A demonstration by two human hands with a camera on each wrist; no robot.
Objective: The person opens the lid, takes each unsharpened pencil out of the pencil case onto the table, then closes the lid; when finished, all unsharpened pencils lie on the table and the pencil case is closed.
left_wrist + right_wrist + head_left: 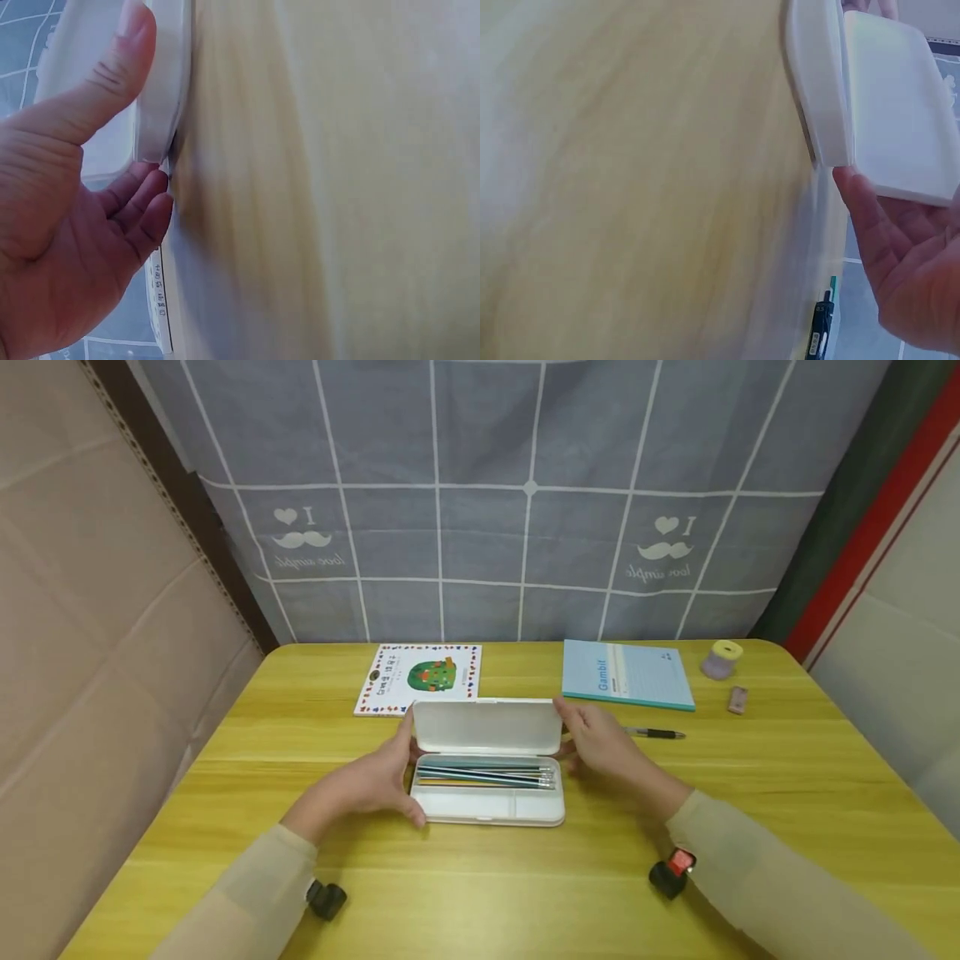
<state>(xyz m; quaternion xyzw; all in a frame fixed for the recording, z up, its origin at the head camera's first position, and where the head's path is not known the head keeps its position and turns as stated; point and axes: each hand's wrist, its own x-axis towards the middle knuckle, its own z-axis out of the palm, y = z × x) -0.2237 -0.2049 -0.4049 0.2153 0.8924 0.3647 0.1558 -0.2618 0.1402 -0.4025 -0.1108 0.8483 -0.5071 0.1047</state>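
A white pencil case lies on the table with its lid raised at the back. Several pencils lie side by side in its rear part. My left hand holds the case's left end, thumb at the front corner and fingers curled behind the back corner, as the left wrist view also shows. On the other side, my right hand grips the lid's right edge, thumb near its top corner and fingers behind, close to the hinge. The right wrist view shows the white lid tilted up from the base.
Behind the case lies a white booklet with a green picture. A light blue notebook is at the back right. In front of it lies a black pen. A yellow-and-purple round container and a small eraser-like block stand farther right.
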